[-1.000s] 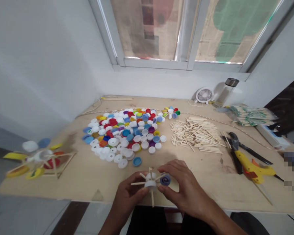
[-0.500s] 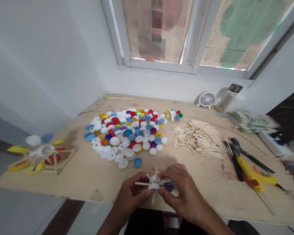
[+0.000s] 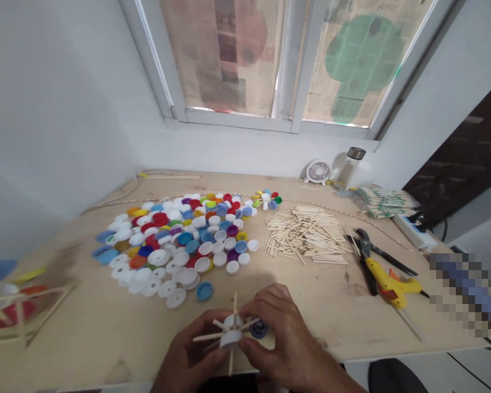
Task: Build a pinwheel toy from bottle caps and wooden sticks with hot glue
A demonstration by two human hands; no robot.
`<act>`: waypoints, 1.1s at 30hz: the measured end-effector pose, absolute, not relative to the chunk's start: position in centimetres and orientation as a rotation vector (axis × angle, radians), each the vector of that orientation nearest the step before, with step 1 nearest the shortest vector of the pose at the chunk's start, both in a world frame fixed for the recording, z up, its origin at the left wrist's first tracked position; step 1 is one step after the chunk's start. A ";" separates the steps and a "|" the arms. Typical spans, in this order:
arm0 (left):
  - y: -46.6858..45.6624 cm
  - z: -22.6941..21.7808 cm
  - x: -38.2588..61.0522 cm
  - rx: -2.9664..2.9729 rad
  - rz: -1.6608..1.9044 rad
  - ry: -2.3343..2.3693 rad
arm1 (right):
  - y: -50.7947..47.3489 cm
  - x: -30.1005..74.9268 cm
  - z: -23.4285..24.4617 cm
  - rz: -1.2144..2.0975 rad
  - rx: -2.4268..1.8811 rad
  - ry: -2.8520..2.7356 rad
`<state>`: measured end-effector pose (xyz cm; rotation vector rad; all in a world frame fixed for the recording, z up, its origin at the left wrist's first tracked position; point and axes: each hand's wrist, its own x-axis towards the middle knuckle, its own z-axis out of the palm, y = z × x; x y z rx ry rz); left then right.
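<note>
Near the table's front edge both hands hold a small wheel made of white bottle caps with thin wooden sticks poking out like spokes. My left hand pinches the white hub from the left. My right hand closes on the right side, fingertips at a dark blue cap on the end of one spoke. A loose blue cap lies just beyond the wheel.
A wide heap of coloured and white bottle caps covers the table's middle left. Wooden sticks lie piled to its right. Pliers and a yellow glue gun rest at right. A finished cap wheel stands far left. A small fan and bottle stand by the wall.
The camera has swung right and down, so everything shifted left in view. The hands stay on the wheel, which has turned slightly between the fingers.
</note>
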<state>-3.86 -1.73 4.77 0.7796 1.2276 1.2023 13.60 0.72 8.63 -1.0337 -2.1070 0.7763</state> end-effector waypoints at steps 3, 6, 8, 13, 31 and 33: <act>-1.9 4.8 -3.9 0.755 1.234 1.250 | 0.7 13.9 8.6 0.778 -1.014 -2.099; -1.9 4.7 -4.3 0.720 1.227 1.306 | 1.1 15.5 7.9 0.730 -1.036 -2.065; -2.0 4.5 -4.7 0.733 1.211 1.340 | 1.8 17.5 7.1 0.615 -1.174 -2.048; -2.3 3.9 -4.8 0.682 1.318 1.378 | 5.1 22.5 6.0 0.258 -1.787 -2.073; -2.3 3.6 -4.9 0.650 1.340 1.263 | 7.1 22.5 6.1 0.086 -2.134 -2.321; -2.3 3.6 -4.9 0.655 1.329 1.268 | 6.5 22.4 6.0 0.087 -2.107 -2.330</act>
